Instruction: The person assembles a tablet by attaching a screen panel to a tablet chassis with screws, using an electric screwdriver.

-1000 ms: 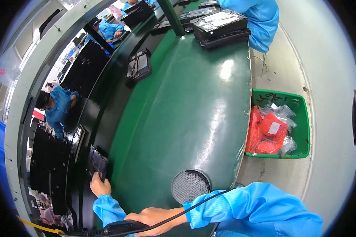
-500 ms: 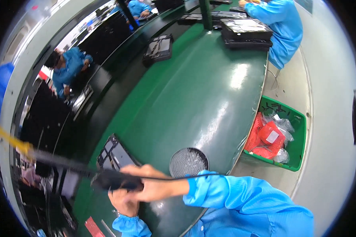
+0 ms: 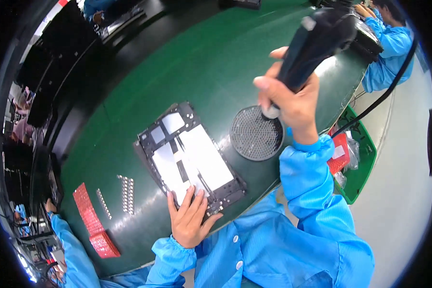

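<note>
The bright blue smock has gathered cuffs and round white buttons.

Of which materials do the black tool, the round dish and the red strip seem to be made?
Black tool: probably hard plastic, smooth, with soft highlights, though blur leaves doubt.
Round dish: perhaps plastic or rubber, dullish grey, with regular dots.
Red strip: likely plastic bubble wrap, slightly shiny, bumpy all over.

Bright light on the green table, pale glare patches, dim left side, black handheld tool slightly blurred, fisheye-bent edges, black corners
</note>
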Demonstrator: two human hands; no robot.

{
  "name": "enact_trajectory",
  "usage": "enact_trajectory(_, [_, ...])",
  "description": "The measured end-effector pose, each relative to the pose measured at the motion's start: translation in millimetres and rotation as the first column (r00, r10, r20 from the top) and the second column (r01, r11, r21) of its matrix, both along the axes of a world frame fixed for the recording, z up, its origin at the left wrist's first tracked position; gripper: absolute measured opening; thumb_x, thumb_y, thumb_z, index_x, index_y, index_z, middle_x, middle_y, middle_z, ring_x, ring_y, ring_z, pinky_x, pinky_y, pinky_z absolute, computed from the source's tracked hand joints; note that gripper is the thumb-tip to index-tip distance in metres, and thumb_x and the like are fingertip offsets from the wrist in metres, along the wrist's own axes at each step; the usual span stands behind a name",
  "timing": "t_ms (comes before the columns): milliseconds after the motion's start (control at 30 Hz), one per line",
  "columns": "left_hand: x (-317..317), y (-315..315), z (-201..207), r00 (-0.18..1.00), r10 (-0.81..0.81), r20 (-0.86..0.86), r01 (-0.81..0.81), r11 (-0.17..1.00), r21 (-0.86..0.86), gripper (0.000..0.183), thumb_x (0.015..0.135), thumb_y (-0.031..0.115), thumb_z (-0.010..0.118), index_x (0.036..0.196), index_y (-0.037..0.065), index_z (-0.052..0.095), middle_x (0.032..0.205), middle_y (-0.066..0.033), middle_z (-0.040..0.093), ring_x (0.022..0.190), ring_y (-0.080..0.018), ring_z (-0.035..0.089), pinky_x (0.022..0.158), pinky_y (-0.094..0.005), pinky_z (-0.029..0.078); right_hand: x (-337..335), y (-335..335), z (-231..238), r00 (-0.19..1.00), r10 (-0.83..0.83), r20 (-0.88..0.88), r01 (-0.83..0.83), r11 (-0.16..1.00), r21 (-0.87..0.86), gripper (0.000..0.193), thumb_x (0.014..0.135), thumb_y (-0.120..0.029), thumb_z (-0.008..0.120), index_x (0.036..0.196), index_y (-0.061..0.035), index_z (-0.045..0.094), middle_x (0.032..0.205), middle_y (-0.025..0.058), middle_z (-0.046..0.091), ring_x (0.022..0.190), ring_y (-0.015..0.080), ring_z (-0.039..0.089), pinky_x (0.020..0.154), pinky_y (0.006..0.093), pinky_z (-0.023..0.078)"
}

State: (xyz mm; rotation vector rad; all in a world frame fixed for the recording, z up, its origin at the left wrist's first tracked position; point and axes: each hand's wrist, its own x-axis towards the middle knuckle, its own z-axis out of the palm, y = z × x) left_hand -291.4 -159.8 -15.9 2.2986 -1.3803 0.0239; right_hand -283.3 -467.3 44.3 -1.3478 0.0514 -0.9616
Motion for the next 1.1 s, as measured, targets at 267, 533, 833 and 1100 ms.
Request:
enact_trajectory(267, [13.8,-16.5,-10.8,0.997,-0.077,-0.027,0.074,0.991,-0.108,0.042,0.064,0.009,0.078,0.099,-0.009,0.063,0.116,-0.0195,0.06,0.12,-0.0345,0.051,0.105,-0.0592,0.024,-3.0,7.4,-22.9,0.999,0.008,-0.032,-0.009,0.999,-0.031,0.041,0.074,0.004,0.073,0.108,0.0038,0.051,0.062,0.0029,0.059,0.048,0.0089,0.054,0.046,0.0221,0.043])
enact_trajectory(533, [11.5,-34.7,-5.6,0.996,0.057,-0.065,-0.066,0.987,-0.147,0.037,0.069,0.005,0.074,0.102,-0.007,0.063,0.116,-0.0191,0.061,0.118,-0.0329,0.053,0.104,-0.0536,0.031,6.3,17.0,-29.5,0.998,0.049,-0.026,-0.05,0.999,-0.011,0.041,0.074,0.004,0.073,0.109,0.0036,0.052,0.063,0.0029,0.059,0.05,0.0078,0.054,0.046,0.0214,0.042])
enact_trajectory(833, [92.7,-41.3,-10.0,0.915,0.37,-0.164,-0.404,0.806,-0.434,0.044,0.081,-0.001,0.061,0.124,-0.006,0.051,0.131,-0.022,0.05,0.125,-0.0325,0.046,0.105,-0.0419,0.033,10.5,14.6,-36.0,0.998,0.051,-0.038,-0.052,0.998,-0.034,0.04,0.074,0.005,0.073,0.108,0.0029,0.052,0.064,0.0027,0.059,0.051,0.0073,0.054,0.046,0.0215,0.042])
enact_trajectory(1100, [117.8,-60.1,-28.0,0.885,0.336,-0.321,-0.462,0.718,-0.521,0.057,0.078,-0.011,0.037,0.135,-0.005,0.04,0.14,-0.022,0.04,0.132,-0.0305,0.036,0.105,-0.0319,0.031,6.3,8.6,-33.2,0.995,0.04,-0.096,-0.048,0.995,-0.082,0.044,0.074,0.007,0.071,0.111,0.0043,0.047,0.063,0.0039,0.057,0.05,0.0101,0.055,0.046,0.023,0.043])
